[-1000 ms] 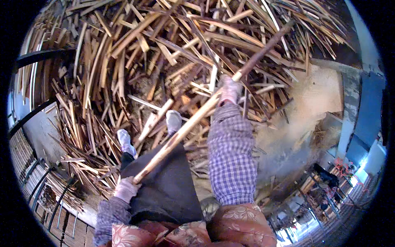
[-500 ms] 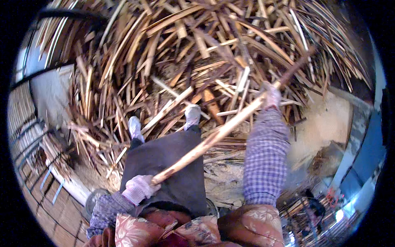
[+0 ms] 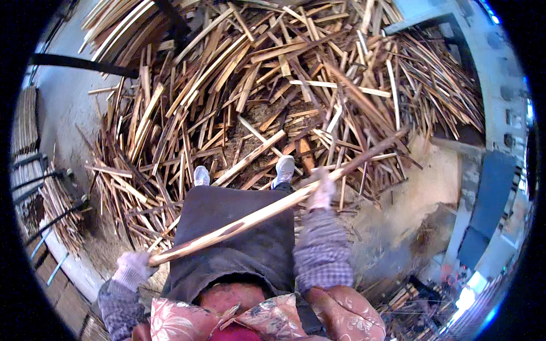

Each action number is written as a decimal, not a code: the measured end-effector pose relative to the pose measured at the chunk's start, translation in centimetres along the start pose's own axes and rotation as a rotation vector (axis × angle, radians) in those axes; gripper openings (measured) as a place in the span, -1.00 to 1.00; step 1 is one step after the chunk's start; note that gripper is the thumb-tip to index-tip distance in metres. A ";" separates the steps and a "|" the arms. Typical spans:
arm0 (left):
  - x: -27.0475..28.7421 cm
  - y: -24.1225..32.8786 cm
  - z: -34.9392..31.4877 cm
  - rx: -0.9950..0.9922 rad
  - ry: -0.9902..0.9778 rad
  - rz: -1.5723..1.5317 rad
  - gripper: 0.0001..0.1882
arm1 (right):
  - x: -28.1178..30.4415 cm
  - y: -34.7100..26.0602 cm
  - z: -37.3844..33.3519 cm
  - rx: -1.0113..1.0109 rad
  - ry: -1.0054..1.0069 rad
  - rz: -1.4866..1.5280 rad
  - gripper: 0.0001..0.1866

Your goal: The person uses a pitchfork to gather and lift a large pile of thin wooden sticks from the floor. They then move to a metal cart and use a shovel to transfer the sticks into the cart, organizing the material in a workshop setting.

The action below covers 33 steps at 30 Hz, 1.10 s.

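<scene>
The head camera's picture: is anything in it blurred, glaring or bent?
Head view, centre: the right hand on the pole looks smeared, while the wood pile is fairly crisp; head view, lower right: a bright glare burns out to white; head view, rim: the right-hand wall curves, with black surrounding the round image.

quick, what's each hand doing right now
Left hand: closed on the near end of the long stick.
Right hand: closed on the same stick, farther along.
</scene>
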<state>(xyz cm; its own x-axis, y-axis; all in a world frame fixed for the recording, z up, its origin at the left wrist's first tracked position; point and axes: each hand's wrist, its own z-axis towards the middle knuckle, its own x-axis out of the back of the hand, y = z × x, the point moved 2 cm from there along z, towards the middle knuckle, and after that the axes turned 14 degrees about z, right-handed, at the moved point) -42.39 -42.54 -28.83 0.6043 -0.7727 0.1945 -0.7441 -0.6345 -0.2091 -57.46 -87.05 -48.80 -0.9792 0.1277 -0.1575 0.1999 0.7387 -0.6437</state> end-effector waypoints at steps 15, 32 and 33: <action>-5.2 -2.8 1.6 0.393 -0.218 -0.105 -0.68 | -1.2 3.8 -9.4 -0.283 0.024 0.082 -0.77; 10.5 17.5 8.2 -0.050 -0.195 0.077 -0.50 | 1.4 -7.3 19.8 -0.191 0.347 -0.593 -0.60; 10.7 16.7 7.4 -0.087 -0.122 0.069 -0.52 | 1.4 -7.0 19.3 -0.196 0.373 -0.571 -0.52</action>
<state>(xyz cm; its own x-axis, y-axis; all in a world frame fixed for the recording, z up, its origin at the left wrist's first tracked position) -46.25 -61.54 -37.31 0.5774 -0.8139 0.0637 -0.8034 -0.5804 -0.1332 -59.57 -104.83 -59.00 -0.8826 -0.1227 0.4538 -0.3236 0.8588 -0.3972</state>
